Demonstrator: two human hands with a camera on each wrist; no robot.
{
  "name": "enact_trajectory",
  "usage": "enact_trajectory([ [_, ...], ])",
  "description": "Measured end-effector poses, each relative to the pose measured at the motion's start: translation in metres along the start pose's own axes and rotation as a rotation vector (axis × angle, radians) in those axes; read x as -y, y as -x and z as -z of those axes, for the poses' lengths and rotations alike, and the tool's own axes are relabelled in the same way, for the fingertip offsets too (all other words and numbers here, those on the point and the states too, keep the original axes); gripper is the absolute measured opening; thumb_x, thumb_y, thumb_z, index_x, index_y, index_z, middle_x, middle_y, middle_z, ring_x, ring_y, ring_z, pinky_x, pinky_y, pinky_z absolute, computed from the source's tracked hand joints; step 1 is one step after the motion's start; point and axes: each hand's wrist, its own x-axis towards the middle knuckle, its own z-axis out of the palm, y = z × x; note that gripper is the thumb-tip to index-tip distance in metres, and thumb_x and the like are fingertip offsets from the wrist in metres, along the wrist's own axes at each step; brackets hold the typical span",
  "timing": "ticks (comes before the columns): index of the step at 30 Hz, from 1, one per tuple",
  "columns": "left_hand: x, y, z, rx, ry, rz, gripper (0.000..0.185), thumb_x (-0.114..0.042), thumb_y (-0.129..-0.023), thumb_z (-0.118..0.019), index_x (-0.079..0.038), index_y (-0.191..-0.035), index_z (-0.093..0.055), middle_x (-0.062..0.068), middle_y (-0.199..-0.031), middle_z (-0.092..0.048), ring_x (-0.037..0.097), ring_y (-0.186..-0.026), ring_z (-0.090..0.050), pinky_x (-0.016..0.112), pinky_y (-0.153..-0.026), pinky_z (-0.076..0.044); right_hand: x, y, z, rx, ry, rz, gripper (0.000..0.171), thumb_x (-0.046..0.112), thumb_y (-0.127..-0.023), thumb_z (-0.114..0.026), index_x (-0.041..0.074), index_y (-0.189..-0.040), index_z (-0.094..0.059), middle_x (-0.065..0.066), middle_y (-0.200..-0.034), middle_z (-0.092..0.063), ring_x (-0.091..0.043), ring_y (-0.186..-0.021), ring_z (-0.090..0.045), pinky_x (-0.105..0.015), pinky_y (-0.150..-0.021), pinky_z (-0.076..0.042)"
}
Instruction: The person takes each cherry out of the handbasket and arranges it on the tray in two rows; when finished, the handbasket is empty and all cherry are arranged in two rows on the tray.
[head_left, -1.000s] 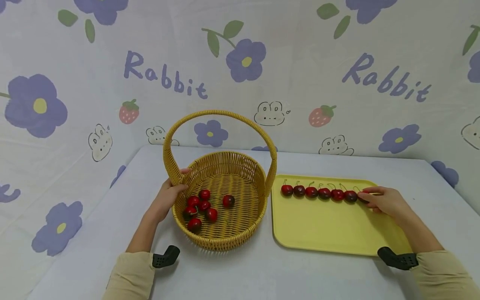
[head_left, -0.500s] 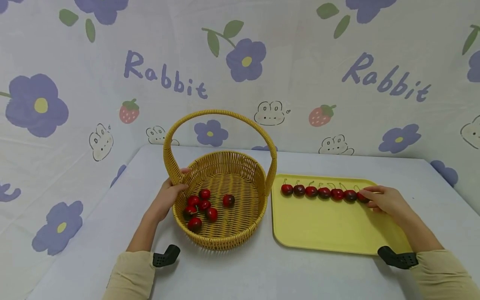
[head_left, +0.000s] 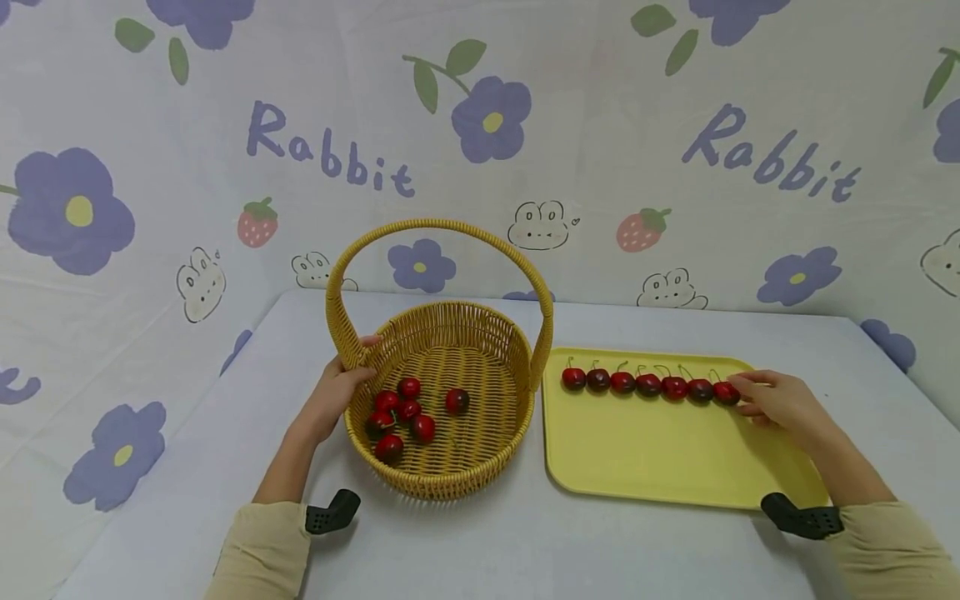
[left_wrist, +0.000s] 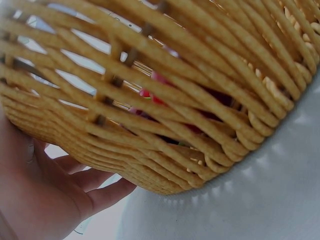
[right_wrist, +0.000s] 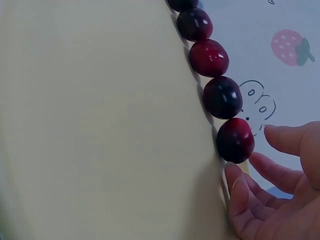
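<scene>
My left hand (head_left: 332,402) holds the side of a round woven basket (head_left: 450,485) near the foot of its tall handle, thumb over the rim. In the left wrist view its fingers (left_wrist: 107,192) reach behind the wicker wall. Several dark red cherries (head_left: 423,428) lie inside, mostly on the left. On the yellow tray (head_left: 645,458), several cherries with thin stems form a row along the far side. At the right end of that row is the last cherry (right_wrist: 236,140). My right hand (head_left: 783,407) has its fingertips right beside this cherry, with the thumb apart from it.
Basket and tray stand side by side on a white-covered table (head_left: 525,550). Behind them hangs a cloth (head_left: 600,125) printed with flowers, rabbits and strawberries. The basket's handle (head_left: 442,225) arches high above its rim.
My right hand has drawn slightly right, off the last cherry, which now shows more fully at the end of the row. The left hand and basket have stayed put.
</scene>
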Motion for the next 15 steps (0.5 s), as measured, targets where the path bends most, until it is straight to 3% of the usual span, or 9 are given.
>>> enact_trajectory([
  [5,0.0,0.0,0.0,-0.001,-0.003,-0.002,0.05,-0.003,-0.095,-0.041,-0.006,-0.144,-0.035,0.023,-0.143,-0.036,0.037,-0.129,-0.036,0.054,-0.106,-0.022,-0.002,0.005,0.01,0.02,-0.002,0.032,0.079,0.048,-0.097,-0.044,-0.017,-0.138,-0.026,-0.036,-0.125,-0.046,-0.014,-0.082,-0.062,-0.025,-0.068,-0.05],
  [8,0.0,0.0,0.0,0.0,-0.006,-0.003,0.05,-0.004,-0.095,-0.041,-0.006,-0.145,-0.035,0.023,-0.143,-0.036,0.037,-0.129,-0.036,0.054,-0.106,-0.022,0.0,0.009,0.015,0.044,0.004,0.068,0.08,0.049,-0.098,-0.039,-0.018,-0.139,-0.022,-0.038,-0.133,-0.038,-0.023,-0.094,-0.062,-0.024,-0.07,-0.05],
  [11,0.0,0.0,0.0,0.001,-0.006,-0.004,0.05,-0.004,-0.095,-0.041,-0.006,-0.145,-0.035,0.023,-0.143,-0.035,0.037,-0.129,-0.035,0.054,-0.106,-0.021,0.005,0.012,0.018,0.07,0.012,0.113,0.077,0.048,-0.1,-0.036,-0.018,-0.139,-0.022,-0.038,-0.133,-0.037,-0.036,-0.107,-0.055,-0.024,-0.073,-0.051],
  [15,0.0,0.0,0.0,0.0,-0.005,-0.002,0.049,-0.003,-0.095,-0.041,-0.006,-0.144,-0.035,0.023,-0.143,-0.035,0.037,-0.13,-0.034,0.055,-0.107,-0.02,0.015,0.017,0.017,0.111,0.027,0.184,0.075,0.048,-0.1,-0.035,-0.015,-0.139,-0.024,-0.036,-0.13,-0.041,-0.042,-0.113,-0.05,-0.028,-0.078,-0.051],
])
